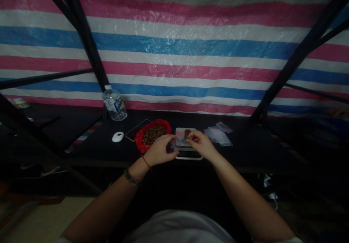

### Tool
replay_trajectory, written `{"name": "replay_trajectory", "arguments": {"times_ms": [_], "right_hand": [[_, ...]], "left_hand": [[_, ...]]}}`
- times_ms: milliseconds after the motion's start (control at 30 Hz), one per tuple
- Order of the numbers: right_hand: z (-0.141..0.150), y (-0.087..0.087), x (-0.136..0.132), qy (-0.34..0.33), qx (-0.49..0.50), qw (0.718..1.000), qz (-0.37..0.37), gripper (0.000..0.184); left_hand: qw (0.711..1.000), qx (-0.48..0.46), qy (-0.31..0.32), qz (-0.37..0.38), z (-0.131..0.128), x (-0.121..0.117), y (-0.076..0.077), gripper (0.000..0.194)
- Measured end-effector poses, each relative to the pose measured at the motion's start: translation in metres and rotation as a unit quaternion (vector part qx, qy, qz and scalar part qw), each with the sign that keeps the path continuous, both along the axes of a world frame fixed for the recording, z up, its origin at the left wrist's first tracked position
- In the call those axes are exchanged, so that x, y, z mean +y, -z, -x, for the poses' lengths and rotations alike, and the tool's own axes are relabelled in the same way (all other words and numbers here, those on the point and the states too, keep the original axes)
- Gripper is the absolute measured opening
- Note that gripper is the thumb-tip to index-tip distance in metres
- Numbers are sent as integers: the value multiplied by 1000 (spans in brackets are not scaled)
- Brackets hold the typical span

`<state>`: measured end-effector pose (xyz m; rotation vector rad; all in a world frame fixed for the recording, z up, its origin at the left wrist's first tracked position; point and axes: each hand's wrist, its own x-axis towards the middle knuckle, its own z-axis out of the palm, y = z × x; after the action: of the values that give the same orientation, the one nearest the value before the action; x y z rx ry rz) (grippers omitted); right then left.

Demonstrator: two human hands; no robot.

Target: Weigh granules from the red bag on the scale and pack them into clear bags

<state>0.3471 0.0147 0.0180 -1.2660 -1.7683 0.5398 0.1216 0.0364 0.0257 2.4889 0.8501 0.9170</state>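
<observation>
My left hand [160, 150] curls around a small clear plastic cup [172, 146], just left of a white scale [179, 131]. On the scale's plate is a small clear bag [187, 133] with brown bits in it. The fingertips of my right hand [202, 144] are closed at the right edge of this bag, seeming to pinch it. Left of the scale, partly behind my left hand, lies a red plastic bag [140, 135] opened wide and full of small brown pieces [154, 134]. My fingers cover part of the scale.
Flat clear bags [218, 135] lie right of the scale on the black table [245, 144]. To the left are a white oval object [117, 137], a thin-framed flat item [132, 129] and a large plastic bottle [115, 104]. Black metal posts [91, 50] flank the table before a striped tarp [185, 50].
</observation>
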Motion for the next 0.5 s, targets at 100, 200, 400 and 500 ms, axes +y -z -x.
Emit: {"name": "replay_trajectory", "arguments": {"times_ms": [100, 200, 400, 500], "right_hand": [[-25, 19, 26, 95, -6, 995, -20, 50], [-38, 38, 48, 98, -44, 994, 9, 63], [-35, 47, 64, 86, -115, 990, 11, 47], [-35, 44, 67, 86, -125, 989, 2, 41]], "left_hand": [[999, -18, -50, 2, 0, 8, 7, 50], [997, -20, -72, 2, -1, 13, 13, 54], [996, -5, -95, 2, 0, 20, 21, 52], [995, 6, -101, -2, 1, 23, 22, 48]]}}
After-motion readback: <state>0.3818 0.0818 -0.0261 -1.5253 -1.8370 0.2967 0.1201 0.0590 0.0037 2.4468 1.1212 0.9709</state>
